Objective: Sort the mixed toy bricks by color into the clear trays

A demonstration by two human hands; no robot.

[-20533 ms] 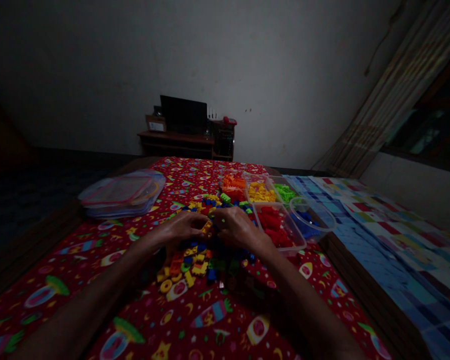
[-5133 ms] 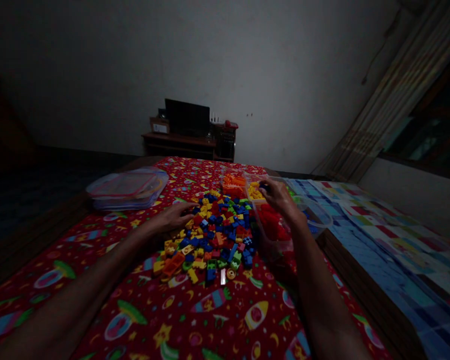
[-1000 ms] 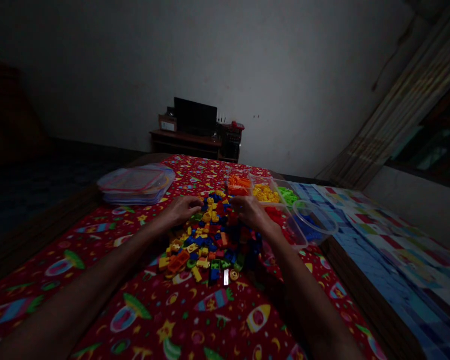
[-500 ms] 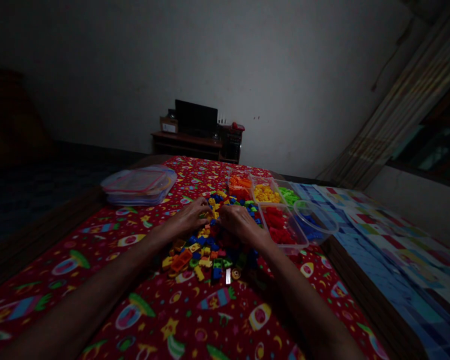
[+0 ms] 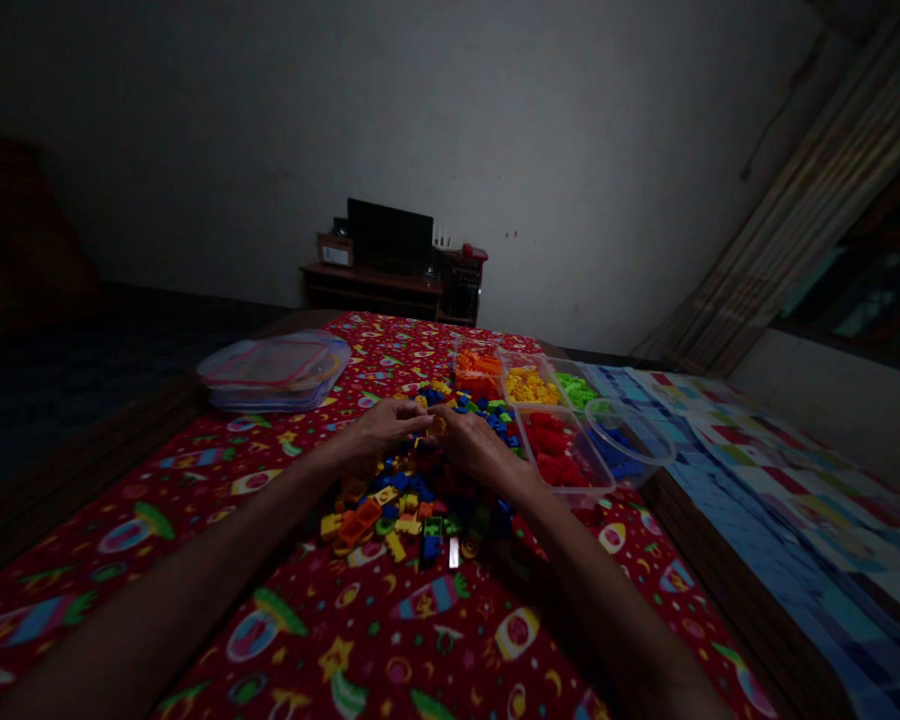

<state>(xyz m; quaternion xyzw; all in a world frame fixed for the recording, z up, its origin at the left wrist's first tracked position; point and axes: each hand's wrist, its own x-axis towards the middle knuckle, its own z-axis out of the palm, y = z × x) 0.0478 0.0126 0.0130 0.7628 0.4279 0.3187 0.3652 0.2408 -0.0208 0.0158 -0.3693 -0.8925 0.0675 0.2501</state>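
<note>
A mixed pile of small toy bricks lies on the red patterned cloth. Over its upper part my left hand and my right hand meet at the fingertips. Between them is a small yellow-orange brick, pinched by my right hand. My left hand's fingers are pressed together beside it; whether they grip anything is too small to tell. Right of the pile, clear containers hold orange bricks, yellow bricks, green bricks, red bricks and blue bricks.
Stacked clear lids lie on the cloth at the left. Behind the cloth's far edge, a dark desk carries a monitor. Blue patterned bedding spreads out at the right.
My left hand has moved right and its fingertips have come together with those of my right hand. The yellow-orange brick now shows between them.
</note>
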